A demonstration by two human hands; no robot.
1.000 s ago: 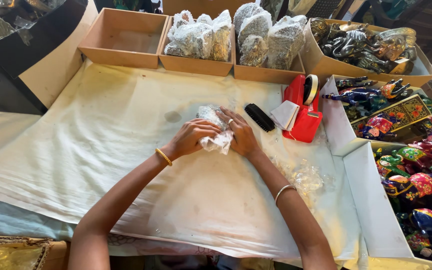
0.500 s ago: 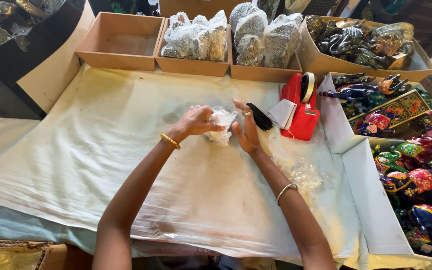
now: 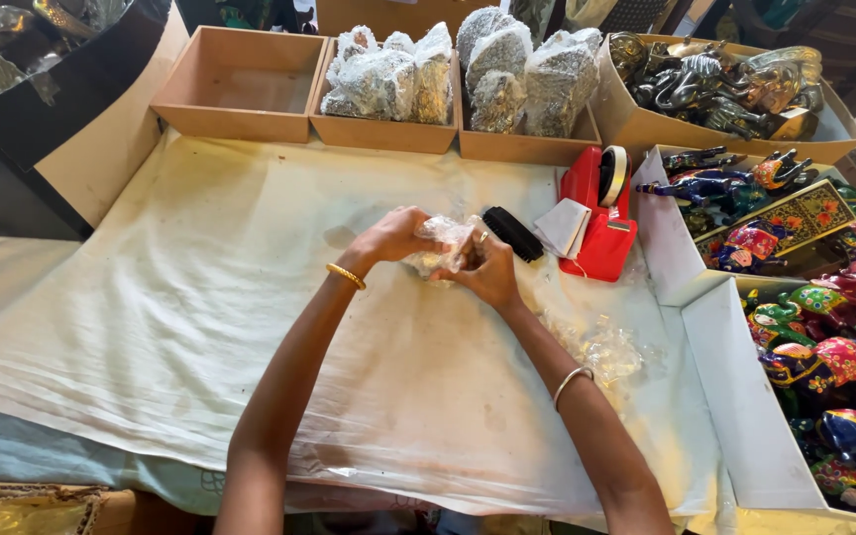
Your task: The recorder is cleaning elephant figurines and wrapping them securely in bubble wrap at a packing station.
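Head view: the bubble-wrapped bundle (image 3: 440,245) sits just above the centre of the frame, on the white cloth (image 3: 170,327) that covers the table, and both of your hands close around it. Treat the bundle as light and soft on the outside: the clear wrap is crinkled, yields under finger pressure, and will likely slide against itself. What lies inside cannot be made out through the film; judging by the painted figurines (image 3: 824,347) in the white boxes at the right edge of the frame, assume a rigid, breakable core and avoid squeezing hard. Take hold across the body of the bundle, with fingers over the loose edges of the wrap so that it does not unfold. Your left hand (image 3: 395,238) cups the left side of the bundle, fingers curled onto it, wrist bent inward, forearm running up from the bottom centre of the frame, a gold bangle (image 3: 346,275) at the wrist. Your right hand (image 3: 490,274) presses on the right and lower side, fingers folded over the wrap, forearm rising from the lower right. A black brush (image 3: 512,234) lies just right of your hands, with a red tape dispenser (image 3: 601,218) beyond it. A loose piece of clear wrap (image 3: 601,349) lies on the cloth beside your right forearm.
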